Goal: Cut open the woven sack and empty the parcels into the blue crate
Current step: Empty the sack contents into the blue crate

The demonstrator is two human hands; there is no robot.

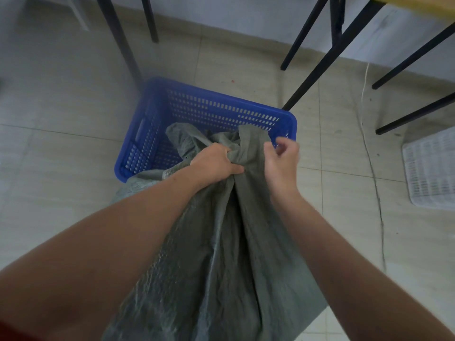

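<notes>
Left hand (pixel 216 166): clenching woven sack (pixel 221 254) neck.
Right hand (pixel 283 161): curled, hold unclear.
Risk: slipping, it misses blue crate (pixel 216 93) beyond my fingers.

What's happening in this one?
A person is working a grey-green sack at a blue crate on the tiled floor. The left hand grips the sack's bunched neck, which lies over the crate. The right hand sits curled beside the cloth; its grip is unclear. Nothing else shows inside the crate.
</notes>
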